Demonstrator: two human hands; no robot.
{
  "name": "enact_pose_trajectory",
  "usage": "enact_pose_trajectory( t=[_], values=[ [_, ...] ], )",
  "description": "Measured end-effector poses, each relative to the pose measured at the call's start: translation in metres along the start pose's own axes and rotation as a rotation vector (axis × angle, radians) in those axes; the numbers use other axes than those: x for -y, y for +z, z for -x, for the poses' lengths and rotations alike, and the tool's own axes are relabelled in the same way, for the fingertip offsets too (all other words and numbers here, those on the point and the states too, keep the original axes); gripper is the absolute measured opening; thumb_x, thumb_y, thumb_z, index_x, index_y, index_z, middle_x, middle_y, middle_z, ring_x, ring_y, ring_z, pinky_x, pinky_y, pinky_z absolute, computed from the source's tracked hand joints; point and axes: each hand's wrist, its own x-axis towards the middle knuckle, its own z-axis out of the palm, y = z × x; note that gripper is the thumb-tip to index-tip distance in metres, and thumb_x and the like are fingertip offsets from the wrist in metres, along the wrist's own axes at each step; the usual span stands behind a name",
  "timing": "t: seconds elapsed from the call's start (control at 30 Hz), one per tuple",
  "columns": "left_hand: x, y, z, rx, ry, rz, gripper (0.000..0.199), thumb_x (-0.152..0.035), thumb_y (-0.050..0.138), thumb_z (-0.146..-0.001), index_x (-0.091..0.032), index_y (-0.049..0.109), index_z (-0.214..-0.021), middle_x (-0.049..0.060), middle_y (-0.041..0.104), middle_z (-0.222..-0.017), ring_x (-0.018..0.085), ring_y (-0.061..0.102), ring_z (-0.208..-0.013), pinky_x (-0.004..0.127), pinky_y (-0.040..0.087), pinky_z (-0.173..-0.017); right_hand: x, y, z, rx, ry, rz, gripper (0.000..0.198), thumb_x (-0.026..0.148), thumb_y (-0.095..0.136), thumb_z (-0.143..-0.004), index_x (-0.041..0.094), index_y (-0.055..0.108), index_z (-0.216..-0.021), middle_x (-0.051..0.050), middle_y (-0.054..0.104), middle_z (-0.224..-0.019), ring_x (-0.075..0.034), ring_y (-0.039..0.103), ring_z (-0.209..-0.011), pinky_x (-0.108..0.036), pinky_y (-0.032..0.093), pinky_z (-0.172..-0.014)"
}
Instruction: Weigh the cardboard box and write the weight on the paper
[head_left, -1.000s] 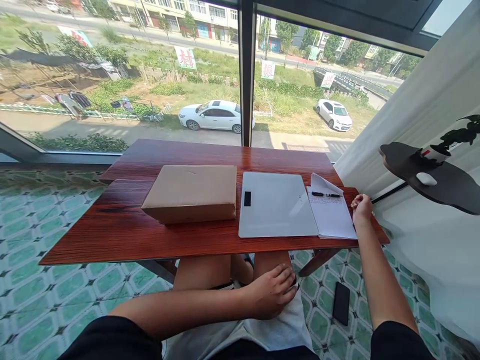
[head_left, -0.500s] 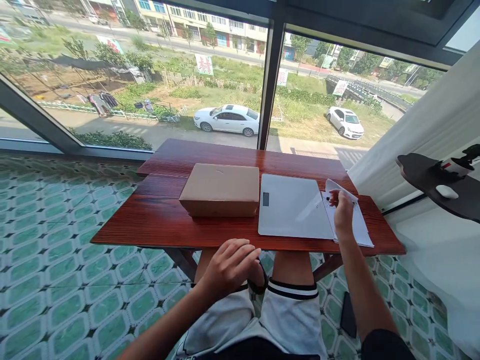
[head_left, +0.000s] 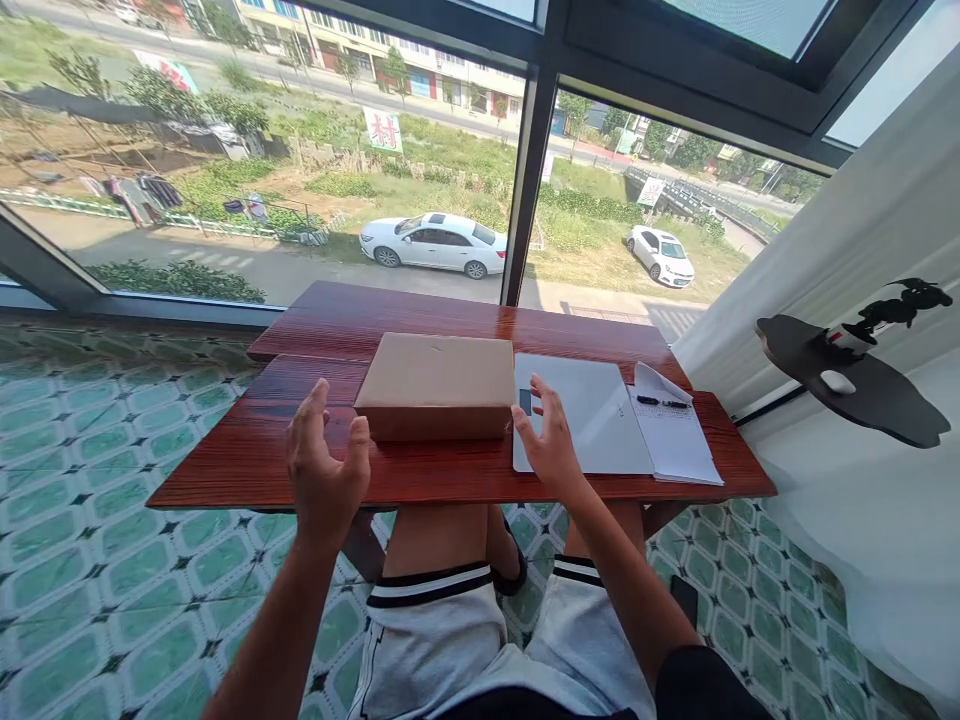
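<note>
A closed brown cardboard box (head_left: 439, 372) sits on the dark red wooden table (head_left: 225, 460). To its left my left hand (head_left: 322, 470) is raised, thumb and fingers apart, holding nothing. My right hand (head_left: 551, 440) hovers at the box's right side, over a flat white board with a small dark display (head_left: 592, 420), likely touching neither; its fingers are spread and hold nothing. Right of the board lies a notepad (head_left: 682, 445) with its top page curled back. A black pen (head_left: 660, 402) rests across the written page.
A dark wavy-edged shelf (head_left: 885, 390) with a small pot, a plant-like black figure and a white mouse-shaped object stands at right by a white curtain (head_left: 847, 500). A dark flat object (head_left: 684, 602) lies on the tiled floor. Windows with black frames (head_left: 521, 190) rise behind the table.
My right hand has left the notepad and moved left to the box's right side; a pen now shows on the page. My left hand has risen from my lap to the box's left.
</note>
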Motion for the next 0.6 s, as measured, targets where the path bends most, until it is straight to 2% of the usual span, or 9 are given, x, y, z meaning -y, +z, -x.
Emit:
enact_pose_trajectory(
  t=[0.1, 0.17, 0.33, 0.47, 0.6],
  values=[
    [0.008, 0.007, -0.005, 0.096, -0.204, 0.088, 0.070, -0.050, 0.046, -0.097, -0.012, 0.039, -0.156, 0.020, 0.045, -0.159, 0.031, 0.048, -0.145, 0.047, 0.044, -0.119, 0.005, 0.010, 0.002, 0.055, 0.050, 0.060, 0.088, 0.064, 0.040, -0.094, 0.008, 0.030, -0.161, -0.011, 0.034, -0.164, -0.027, 0.033, -0.151, -0.051, 0.032, -0.127],
    [0.010, 0.010, -0.005, 0.157, -0.273, 0.125, 0.071, -0.050, 0.043, -0.097, -0.011, 0.037, -0.156, 0.021, 0.048, -0.157, 0.031, 0.051, -0.143, 0.045, 0.047, -0.117, 0.008, 0.015, 0.003, 0.095, 0.073, 0.076, 0.090, 0.065, 0.036, -0.094, 0.006, 0.027, -0.162, -0.010, 0.031, -0.166, -0.027, 0.029, -0.154, -0.050, 0.027, -0.131],
    [0.009, 0.011, -0.003, 0.244, -0.299, 0.039, 0.063, -0.051, 0.040, -0.097, -0.016, 0.048, -0.150, 0.017, 0.058, -0.149, 0.031, 0.059, -0.134, 0.046, 0.050, -0.111, 0.015, 0.022, 0.005, 0.144, 0.076, 0.108, 0.088, 0.062, 0.031, -0.096, 0.004, 0.026, -0.163, -0.009, 0.030, -0.166, -0.025, 0.026, -0.156, -0.045, 0.021, -0.134],
    [0.013, 0.012, -0.003, 0.289, -0.318, -0.024, 0.063, -0.052, 0.041, -0.096, -0.015, 0.051, -0.147, 0.020, 0.064, -0.140, 0.033, 0.067, -0.119, 0.051, 0.052, -0.105, 0.015, 0.024, 0.005, 0.123, 0.100, 0.097, 0.088, 0.061, 0.031, -0.096, 0.003, 0.026, -0.162, -0.010, 0.031, -0.166, -0.025, 0.028, -0.156, -0.045, 0.022, -0.133],
    [0.018, 0.012, -0.007, 0.287, -0.264, -0.030, 0.068, -0.055, 0.040, -0.097, -0.015, 0.047, -0.150, 0.020, 0.059, -0.146, 0.034, 0.059, -0.132, 0.050, 0.048, -0.110, 0.012, 0.027, 0.003, 0.103, 0.117, 0.071, 0.085, 0.058, 0.031, -0.098, 0.001, 0.027, -0.161, -0.012, 0.032, -0.165, -0.027, 0.030, -0.155, -0.046, 0.024, -0.132]
  ],
)
